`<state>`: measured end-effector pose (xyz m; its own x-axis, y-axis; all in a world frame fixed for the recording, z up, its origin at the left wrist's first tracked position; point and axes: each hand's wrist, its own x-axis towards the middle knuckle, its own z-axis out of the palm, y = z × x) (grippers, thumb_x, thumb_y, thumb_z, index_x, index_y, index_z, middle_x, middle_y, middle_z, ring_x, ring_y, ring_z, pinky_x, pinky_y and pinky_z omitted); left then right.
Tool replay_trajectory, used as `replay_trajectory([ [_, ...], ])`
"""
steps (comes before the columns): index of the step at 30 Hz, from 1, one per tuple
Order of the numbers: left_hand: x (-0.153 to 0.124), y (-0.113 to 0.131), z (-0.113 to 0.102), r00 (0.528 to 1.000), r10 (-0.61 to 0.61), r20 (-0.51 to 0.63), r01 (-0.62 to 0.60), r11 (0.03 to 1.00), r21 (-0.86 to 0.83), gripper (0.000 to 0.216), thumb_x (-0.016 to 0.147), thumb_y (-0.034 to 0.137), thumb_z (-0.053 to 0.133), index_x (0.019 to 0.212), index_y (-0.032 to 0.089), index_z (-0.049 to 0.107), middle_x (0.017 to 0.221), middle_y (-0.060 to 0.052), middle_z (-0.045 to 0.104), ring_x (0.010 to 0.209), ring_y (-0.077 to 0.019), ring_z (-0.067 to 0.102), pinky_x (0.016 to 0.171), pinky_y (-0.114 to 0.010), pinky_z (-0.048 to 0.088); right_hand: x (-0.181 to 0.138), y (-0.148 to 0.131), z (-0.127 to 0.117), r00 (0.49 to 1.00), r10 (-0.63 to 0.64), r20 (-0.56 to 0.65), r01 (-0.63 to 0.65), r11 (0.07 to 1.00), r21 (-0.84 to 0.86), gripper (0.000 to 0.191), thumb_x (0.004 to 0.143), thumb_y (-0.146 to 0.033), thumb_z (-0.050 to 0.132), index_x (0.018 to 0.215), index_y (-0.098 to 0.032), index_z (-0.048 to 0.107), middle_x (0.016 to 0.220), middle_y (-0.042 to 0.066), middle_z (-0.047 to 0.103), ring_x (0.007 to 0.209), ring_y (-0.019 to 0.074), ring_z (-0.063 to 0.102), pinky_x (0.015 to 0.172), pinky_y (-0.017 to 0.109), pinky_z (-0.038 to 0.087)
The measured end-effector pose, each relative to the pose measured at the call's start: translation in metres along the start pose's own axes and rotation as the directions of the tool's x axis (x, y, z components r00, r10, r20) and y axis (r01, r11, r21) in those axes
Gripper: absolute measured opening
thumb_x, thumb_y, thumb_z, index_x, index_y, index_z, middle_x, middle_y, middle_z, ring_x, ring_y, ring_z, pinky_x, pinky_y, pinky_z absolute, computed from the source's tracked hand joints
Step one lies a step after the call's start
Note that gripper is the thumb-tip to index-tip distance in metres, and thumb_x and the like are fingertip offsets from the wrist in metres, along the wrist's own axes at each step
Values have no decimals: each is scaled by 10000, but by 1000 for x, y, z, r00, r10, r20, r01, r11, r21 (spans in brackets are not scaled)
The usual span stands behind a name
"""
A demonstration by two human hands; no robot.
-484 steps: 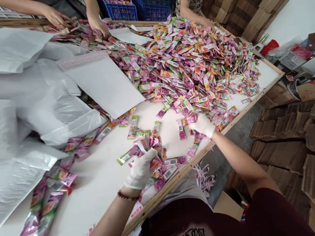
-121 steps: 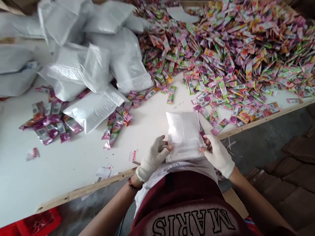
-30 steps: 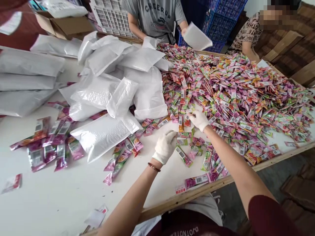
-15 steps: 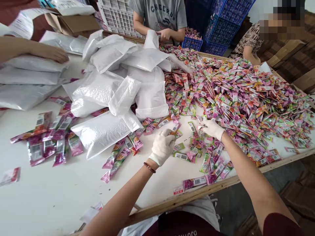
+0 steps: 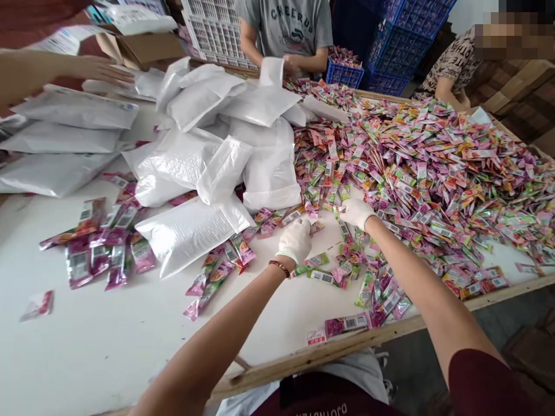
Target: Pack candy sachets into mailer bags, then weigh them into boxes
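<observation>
Left hand [image 5: 295,240], in a white fabric glove: fingers bent, back of the hand turned up, beaded bracelet [image 5: 280,267] at the wrist. From where I stand I cannot tell whether it grips anything. Right hand [image 5: 356,215], gloved alike: fingertips drawn together beside a slim, glossy green-and-purple plastic sachet [image 5: 344,231]; cannot tell whether they are closed on one.

Position: both hands over the flat white surface [image 5: 130,341], at the margin of a large heap of slim pink, purple, green and orange plastic sachets [image 5: 433,162]. A loose scatter of the same lies nearer the wearer, several overlapping. One purple sachet [image 5: 347,325] lies close along the raised wooden edge [image 5: 303,359], a small red-and-white label [image 5: 316,337] at its end.

Left of the hands: overlapping plump white plastic mailer bags [image 5: 195,231], more sachets beside them.

Opposite: a person in a grey printed T-shirt [image 5: 299,29], forearms close together, blue plastic lattice crates [image 5: 401,46] alongside. Far left: a co-worker's bare hand [image 5: 102,70], outstretched near stacked white bags [image 5: 73,138]; contact unclear
</observation>
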<state>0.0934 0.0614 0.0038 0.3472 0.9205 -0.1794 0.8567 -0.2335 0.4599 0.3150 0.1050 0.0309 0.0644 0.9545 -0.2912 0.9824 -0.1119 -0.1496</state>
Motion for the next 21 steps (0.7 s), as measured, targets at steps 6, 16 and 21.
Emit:
replay_trajectory([
  [6,-24,-23,-6,996,83,-34,-86,993,-80,204,949,117,434,1095,165,570,1006,-119,651,943,-247,666,833,-347,493,-49,23,1,994,-19,-107,36,987,160,279,902,-235,577,1160,-139,625,943,90,703,773,190,619,686,263,437],
  [16,-58,-10,3,982,50,185,-54,998,13,137,875,226,599,998,169,624,1061,-140,681,968,-284,674,809,-354,502,-54,-15,31,992,104,65,-110,990,88,275,843,-340,722,1029,-142,674,992,134,712,871,239,657,766,310,473],
  [21,-64,-19,-3,993,115,25,-114,992,-50,179,926,236,513,1075,167,587,1110,-151,665,987,-296,673,819,-377,507,-80,9,16,987,-135,-89,144,985,96,229,888,-230,583,1105,-163,610,1047,109,681,890,223,625,808,305,474],
])
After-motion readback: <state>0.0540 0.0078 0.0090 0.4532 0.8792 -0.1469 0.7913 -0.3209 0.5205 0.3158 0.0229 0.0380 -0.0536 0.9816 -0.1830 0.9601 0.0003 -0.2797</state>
